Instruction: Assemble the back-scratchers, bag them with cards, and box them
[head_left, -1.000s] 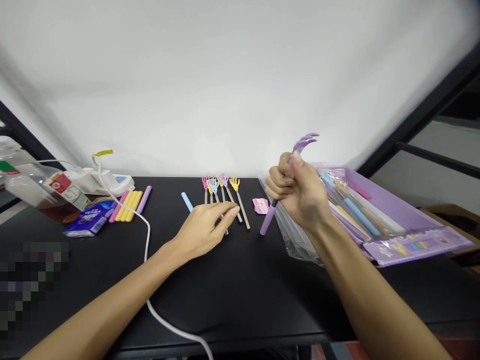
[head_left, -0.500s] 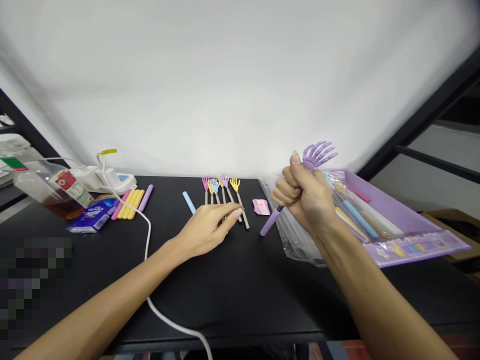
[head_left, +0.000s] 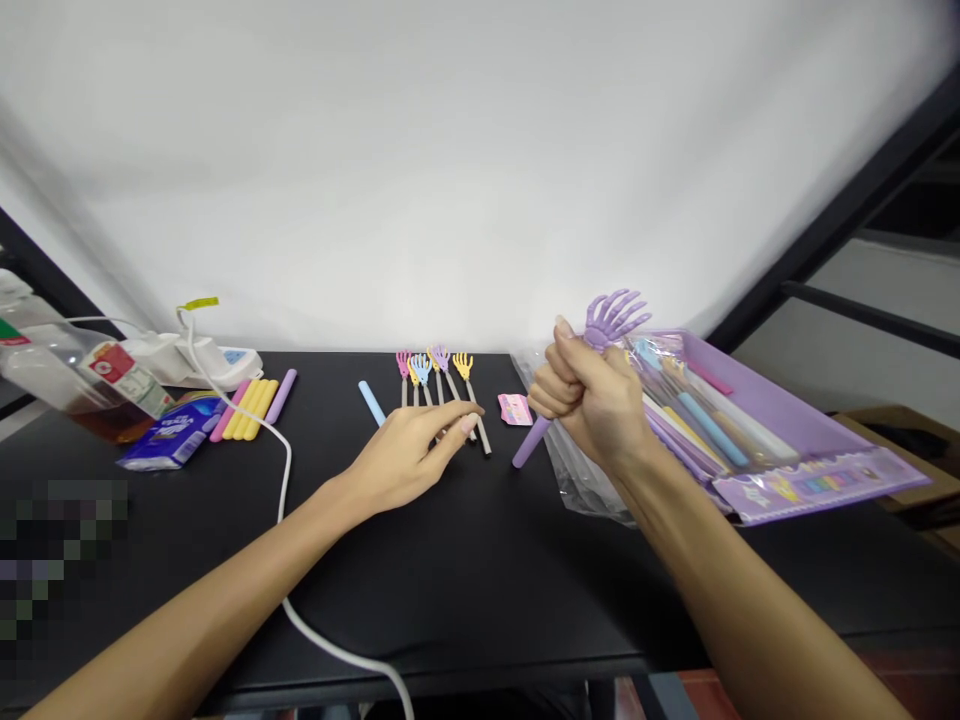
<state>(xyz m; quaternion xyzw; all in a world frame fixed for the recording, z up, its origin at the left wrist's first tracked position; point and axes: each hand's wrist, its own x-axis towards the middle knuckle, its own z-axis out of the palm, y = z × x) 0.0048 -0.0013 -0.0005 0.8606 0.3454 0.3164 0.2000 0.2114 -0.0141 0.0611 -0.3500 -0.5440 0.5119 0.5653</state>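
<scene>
My right hand [head_left: 589,390] is wrapped around the shaft of a purple back scratcher [head_left: 615,318], held tilted above the table. Its hand-shaped head sticks out above my thumb, and the purple handle [head_left: 531,443] comes out below my fist. My left hand [head_left: 409,450] lies palm down with fingers stretched out, over the lower ends of several back scratcher rods [head_left: 480,420]. Those rods have pink, yellow, blue and purple claw heads and no handle sleeves in sight. Left of that hand is a light blue handle tube [head_left: 370,402], partly covered by it.
A purple display box [head_left: 757,395] of bagged back scratchers stands right, beside clear plastic bags [head_left: 581,480]. A pink label [head_left: 514,409] lies mid-table. At left are yellow, pink and purple tubes [head_left: 253,410], a blue tissue pack [head_left: 174,432], a bottle [head_left: 97,375], a power strip [head_left: 232,365] and a white cable [head_left: 283,480].
My right hand has shifted slightly left and down with the back scratcher. The dark bit of shaft between fist and handle no longer shows. The whole view has shifted slightly.
</scene>
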